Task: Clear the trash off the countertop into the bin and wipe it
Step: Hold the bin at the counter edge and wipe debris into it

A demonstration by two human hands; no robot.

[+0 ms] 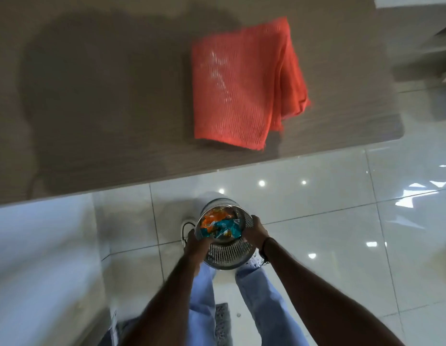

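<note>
A perforated metal bin point(223, 253) stands low over the floor between my legs, tilted towards me. Orange and teal wrappers point(217, 227) fill its mouth. My left hand point(198, 245) grips the bin's near left rim. On the right rim rests my right hand point(256, 232), also closed on it. A folded orange mesh cloth point(244, 83) lies on the brown countertop point(104, 96), right of centre and close to the front edge.
The countertop's front edge runs diagonally across the view, with glossy white floor tiles point(341, 221) below it. A white shoe point(187, 227) shows left of the bin. A pale cabinet face point(42, 258) stands at the lower left.
</note>
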